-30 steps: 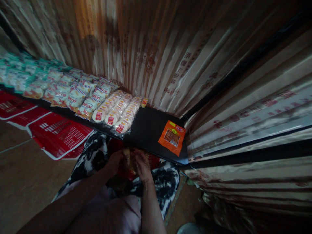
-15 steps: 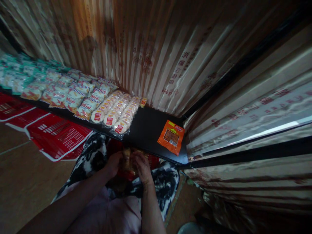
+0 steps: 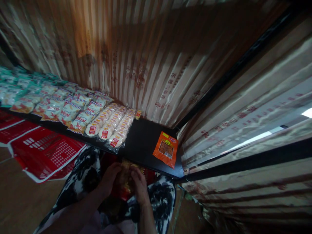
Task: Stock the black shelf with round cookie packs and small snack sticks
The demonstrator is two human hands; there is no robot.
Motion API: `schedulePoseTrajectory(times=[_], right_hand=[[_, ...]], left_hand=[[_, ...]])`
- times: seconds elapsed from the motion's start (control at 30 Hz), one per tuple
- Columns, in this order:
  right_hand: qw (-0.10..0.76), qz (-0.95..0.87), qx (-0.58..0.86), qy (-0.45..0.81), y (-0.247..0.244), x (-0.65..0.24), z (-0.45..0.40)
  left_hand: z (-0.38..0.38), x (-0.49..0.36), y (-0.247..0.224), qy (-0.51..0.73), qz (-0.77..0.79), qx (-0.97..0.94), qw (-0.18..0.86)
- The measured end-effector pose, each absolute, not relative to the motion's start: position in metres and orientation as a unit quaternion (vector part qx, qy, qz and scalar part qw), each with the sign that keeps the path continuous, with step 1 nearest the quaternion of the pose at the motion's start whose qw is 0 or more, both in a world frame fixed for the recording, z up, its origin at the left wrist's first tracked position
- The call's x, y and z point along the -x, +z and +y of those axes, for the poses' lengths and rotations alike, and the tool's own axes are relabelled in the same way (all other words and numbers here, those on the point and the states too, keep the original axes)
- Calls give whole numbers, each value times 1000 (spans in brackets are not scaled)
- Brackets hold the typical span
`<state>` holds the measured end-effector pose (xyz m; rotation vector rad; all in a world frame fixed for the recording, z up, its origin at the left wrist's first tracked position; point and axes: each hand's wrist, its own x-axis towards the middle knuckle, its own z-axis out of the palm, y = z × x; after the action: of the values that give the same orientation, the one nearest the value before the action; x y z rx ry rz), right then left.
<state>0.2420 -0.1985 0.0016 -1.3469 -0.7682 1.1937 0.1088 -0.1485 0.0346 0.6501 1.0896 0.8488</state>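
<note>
Between the legs in patterned trousers, my left hand (image 3: 110, 177) and my right hand (image 3: 139, 182) are closed on opposite sides of a small golden-brown packet (image 3: 126, 170). Dim light and blur hide what is in the packet. Below it are red and gold surfaces (image 3: 125, 193), too dark to make out. Just beyond my hands runs a black shelf (image 3: 140, 143). On its right end lies an orange snack bag (image 3: 166, 149) with a window showing brown pieces.
Rows of round white crackers in clear wrap (image 3: 104, 133), white snack bags (image 3: 80, 120) and green bags (image 3: 24, 81) fill the shelf leftward. Red printed sheeting (image 3: 48, 152) hangs below its front. Pleated wrapping (image 3: 146, 65) walls the back, with black bars (image 3: 234, 76) at right.
The whole scene sits lower and slightly further left as my head view shifts. Both hands stay together at the golden-brown packet, with only slight finger movement.
</note>
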Motion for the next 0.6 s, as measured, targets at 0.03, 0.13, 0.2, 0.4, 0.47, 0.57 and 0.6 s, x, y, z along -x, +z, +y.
schedulePoseTrajectory(times=[0.03,0.13,0.2,0.4,0.47,0.57,0.6], right_hand=[[555,-327,574,505,2,-242,-199],[550,-323,583,504,1,-241,-199],[552,-310,596,495,0,-240,-199],[558,-317,598,481,2,-235,-199],[555,-324,590,489,4,-233,-199],[544,-333,591,494,4,-230,-198],[538,-336,598,490,3,-229,-198]], left_hand=[[-148,-109,36,383,496,-305,717],[-147,-109,36,374,501,-327,708],[-146,-109,34,376,510,-341,694],[-140,-114,26,364,515,-408,661],[-140,-114,25,355,513,-423,657],[-140,-113,24,350,508,-440,652],[-140,-113,24,351,508,-443,650]])
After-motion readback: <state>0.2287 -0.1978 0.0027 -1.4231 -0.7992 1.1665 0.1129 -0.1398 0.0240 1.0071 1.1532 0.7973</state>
